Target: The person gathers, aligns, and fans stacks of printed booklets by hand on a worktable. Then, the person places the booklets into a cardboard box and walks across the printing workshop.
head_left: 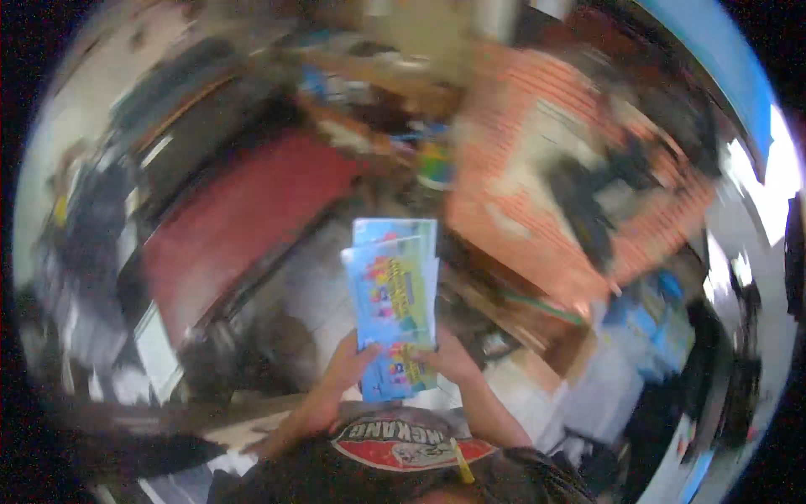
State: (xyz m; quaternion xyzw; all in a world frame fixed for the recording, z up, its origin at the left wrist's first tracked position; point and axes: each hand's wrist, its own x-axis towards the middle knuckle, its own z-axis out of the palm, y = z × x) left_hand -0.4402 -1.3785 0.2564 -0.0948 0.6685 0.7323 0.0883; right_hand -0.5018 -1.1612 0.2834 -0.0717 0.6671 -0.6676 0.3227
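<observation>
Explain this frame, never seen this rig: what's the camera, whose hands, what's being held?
There is no machine here. A person wears a wide fisheye camera on the head, looking down, so straight edges bend and the view is blurred. The forearms come in from the lower edge. The left hand and the right hand each have a grip on the lower end of a stack of light blue printed booklets. Around them lie a dark red mat and an orange patterned cloth; the rest is too blurred to name.

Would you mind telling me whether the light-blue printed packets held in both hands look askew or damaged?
Slightly askew, not visibly damaged. The left hand and right hand grip the light-blue printed packets by their lower end. The front one leans left, off the one behind, so their top edges do not line up. Blur hides finer detail.
</observation>
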